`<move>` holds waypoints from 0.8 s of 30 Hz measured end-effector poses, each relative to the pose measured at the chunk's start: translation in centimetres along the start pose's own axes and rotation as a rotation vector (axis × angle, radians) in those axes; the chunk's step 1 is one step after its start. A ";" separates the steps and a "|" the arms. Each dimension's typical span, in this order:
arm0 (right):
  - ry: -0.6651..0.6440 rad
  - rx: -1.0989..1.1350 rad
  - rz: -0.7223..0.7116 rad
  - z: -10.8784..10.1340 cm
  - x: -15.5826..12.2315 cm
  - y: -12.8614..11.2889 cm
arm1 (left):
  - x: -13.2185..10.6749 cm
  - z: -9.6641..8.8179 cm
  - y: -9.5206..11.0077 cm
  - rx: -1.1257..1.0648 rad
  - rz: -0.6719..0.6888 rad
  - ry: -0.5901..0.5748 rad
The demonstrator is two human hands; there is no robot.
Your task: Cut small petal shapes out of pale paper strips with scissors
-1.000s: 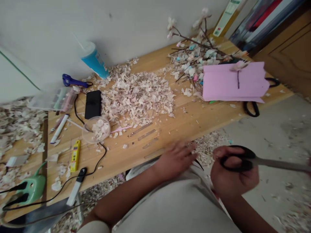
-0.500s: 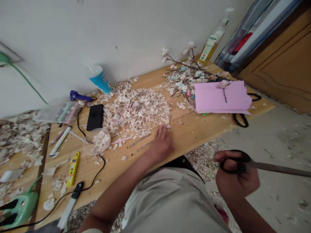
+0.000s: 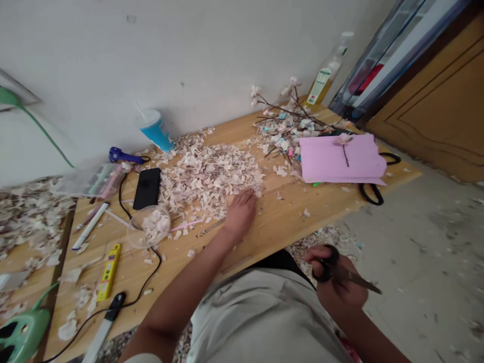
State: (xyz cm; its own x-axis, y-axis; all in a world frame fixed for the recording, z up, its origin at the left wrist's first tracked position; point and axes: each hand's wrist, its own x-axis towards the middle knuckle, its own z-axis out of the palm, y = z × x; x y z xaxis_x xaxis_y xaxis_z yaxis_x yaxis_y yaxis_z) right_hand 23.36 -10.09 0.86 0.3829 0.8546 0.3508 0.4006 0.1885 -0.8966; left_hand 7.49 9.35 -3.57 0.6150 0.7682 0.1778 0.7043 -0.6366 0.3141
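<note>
My left hand (image 3: pixel 241 214) lies palm down on the wooden table (image 3: pixel 280 222), fingers stretched out at the front edge of a wide heap of pale, petal-like flakes (image 3: pixel 212 174). Nothing shows in its grip. Beyond the table's near edge, my right hand (image 3: pixel 342 290) is closed round a pair of scissors (image 3: pixel 355 277). Their black handle loops are in its fingers, and the blades point right over the floor. A pink sheet (image 3: pixel 338 164) with a small flower on a dark stem (image 3: pixel 345 151) rests at the table's right end.
Flowering twigs (image 3: pixel 291 108) and a bottle (image 3: pixel 323 83) stand at the back right. Left of the heap are a blue cup (image 3: pixel 157 133), a phone (image 3: pixel 147 188), a round clear bowl of flakes (image 3: pixel 151 227), a yellow cutter (image 3: pixel 109 272) and a black cable (image 3: pixel 151 278).
My left hand has moved slightly left and forward to the heap's edge. My right hand has come left and lower with the scissors, whose blades now tilt downward. The view has shifted a little.
</note>
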 end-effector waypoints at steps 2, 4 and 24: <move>-0.041 -0.004 0.013 0.1 -0.1 0.4 | 0.5 -0.2 0.2 0.049 -0.016 0.011; -0.064 -0.009 0.025 0.4 -0.2 0.7 | 1.1 -0.6 0.7 0.111 -0.045 0.008; -0.067 -0.226 0.065 -0.4 3.3 5.0 | -9.0 -0.1 8.3 -0.084 0.314 -0.194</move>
State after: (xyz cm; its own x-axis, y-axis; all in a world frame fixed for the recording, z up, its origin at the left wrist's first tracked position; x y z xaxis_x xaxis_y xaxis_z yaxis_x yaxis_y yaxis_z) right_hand 26.97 -6.49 -2.36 0.3611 0.8930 0.2687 0.5561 0.0251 -0.8307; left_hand 7.74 -2.88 -2.46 0.8579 0.5040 0.1001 0.4441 -0.8252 0.3490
